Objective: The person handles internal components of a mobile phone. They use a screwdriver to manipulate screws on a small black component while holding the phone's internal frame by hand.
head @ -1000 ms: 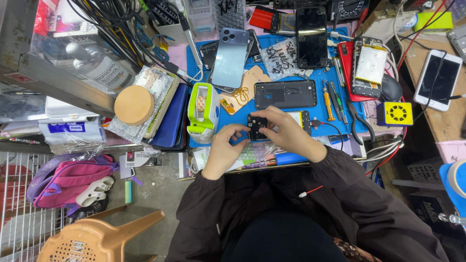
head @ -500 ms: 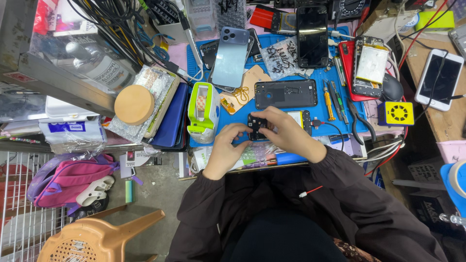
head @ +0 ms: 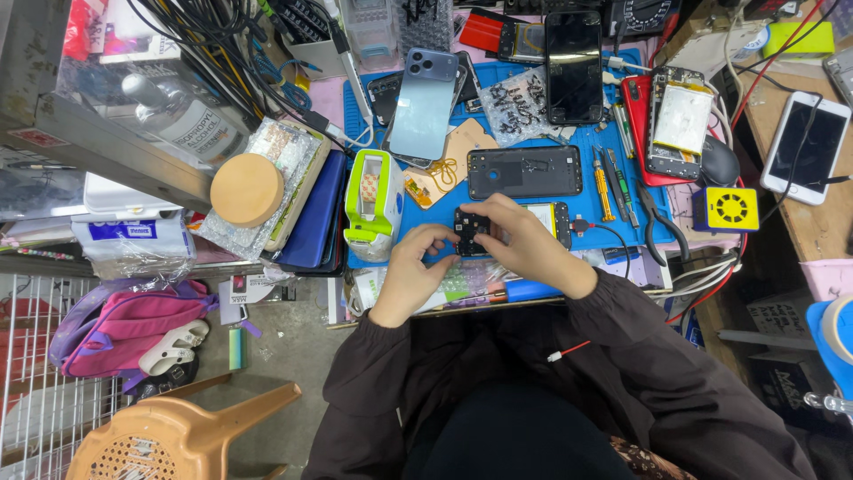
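At the centre of the frame, the left hand (head: 413,271) and right hand (head: 524,240) both pinch a small black phone part (head: 471,233) from opposite sides, holding it steady just above the blue mat (head: 577,209) on the surface, below a dark phone shell (head: 524,172).

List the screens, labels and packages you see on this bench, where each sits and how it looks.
Black phone: top centre, dark screen.
White phone: right wooden shelf, dark screen.
Clear bag: on the blue mat, black scrawl.
White packet: left edge, blue label.
Clear bottle: upper left, white label.
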